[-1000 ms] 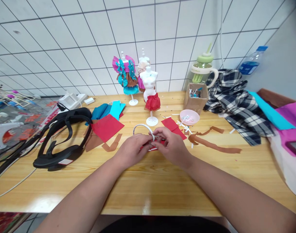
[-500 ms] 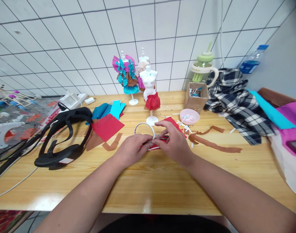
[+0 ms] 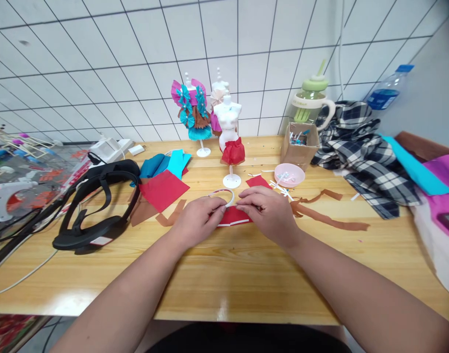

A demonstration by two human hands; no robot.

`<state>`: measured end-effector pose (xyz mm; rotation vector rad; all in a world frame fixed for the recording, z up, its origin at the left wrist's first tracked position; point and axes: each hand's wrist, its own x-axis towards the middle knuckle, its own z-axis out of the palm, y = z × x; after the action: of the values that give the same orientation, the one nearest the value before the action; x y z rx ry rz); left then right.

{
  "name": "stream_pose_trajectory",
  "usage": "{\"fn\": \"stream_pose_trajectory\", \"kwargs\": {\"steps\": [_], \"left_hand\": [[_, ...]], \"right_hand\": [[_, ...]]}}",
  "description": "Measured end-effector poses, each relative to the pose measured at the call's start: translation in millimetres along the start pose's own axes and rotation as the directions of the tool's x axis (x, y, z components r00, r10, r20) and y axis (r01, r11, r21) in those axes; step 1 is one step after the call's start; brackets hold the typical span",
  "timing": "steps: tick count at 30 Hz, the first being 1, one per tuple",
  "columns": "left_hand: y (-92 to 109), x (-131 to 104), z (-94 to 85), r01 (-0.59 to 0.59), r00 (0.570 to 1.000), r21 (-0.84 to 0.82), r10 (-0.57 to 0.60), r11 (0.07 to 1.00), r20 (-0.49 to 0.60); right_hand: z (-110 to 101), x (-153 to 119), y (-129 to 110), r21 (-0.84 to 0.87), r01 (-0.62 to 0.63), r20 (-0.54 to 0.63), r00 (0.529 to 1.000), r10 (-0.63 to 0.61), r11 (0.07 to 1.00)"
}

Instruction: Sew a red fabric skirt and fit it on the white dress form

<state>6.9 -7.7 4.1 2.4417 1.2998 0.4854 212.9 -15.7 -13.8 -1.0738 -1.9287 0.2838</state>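
Between the thumb and fingers of my left hand [image 3: 202,218] is a roll of white tape [image 3: 231,198], held upright on its edge. My right hand [image 3: 270,211] is closed just to the right of the roll, its thumb and fingertips drawn together; what lies in them is too small to make out. Beneath both hands lies a red sheet [image 3: 235,214] of crepe-like paper, with white tape strips [image 3: 239,222] along its near edge. Just behind stands a white mannequin [image 3: 228,115] wearing a red wrapped skirt [image 3: 233,151].
Another mannequin [image 3: 197,115] in a purple, teal and brown outfit stands behind. A pink dish [image 3: 289,175], cardboard box [image 3: 300,147] and brown paper strips [image 3: 331,223] are at right. Left are a black headset strap [image 3: 95,206], a red sheet [image 3: 164,186] and a glue gun [image 3: 7,198].
My right hand has drawn slightly right and its fingers have closed together. The dark tool by its fingers no longer shows. The tape roll has tilted lower, and the taped red edge shows more.
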Motion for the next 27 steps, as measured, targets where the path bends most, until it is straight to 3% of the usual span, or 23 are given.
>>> {"fn": "stream_pose_trajectory", "kwargs": {"steps": [7,11,18,27], "left_hand": [[3,0,2.2,0.046,0.994,0.008,-0.045,0.999,-0.099],[4,0,3.3,0.099,0.980,-0.155,-0.124,0.983,-0.157],[6,3,8.6,0.158,0.957,-0.394,-0.239,0.906,-0.165],[11,4,13.3,0.223,0.928,-0.475,-0.335,0.851,-0.166]], "right_hand": [[0,-1,-9,-0.014,-0.096,0.076,0.992,0.097,0.995],[2,-3,-14,0.028,-0.058,0.076,0.996,0.055,0.998],[0,0,-16,0.036,-0.063,0.083,0.995,0.060,0.997],[3,-1,-12,0.061,-0.064,0.092,0.994,0.058,0.996]]}}
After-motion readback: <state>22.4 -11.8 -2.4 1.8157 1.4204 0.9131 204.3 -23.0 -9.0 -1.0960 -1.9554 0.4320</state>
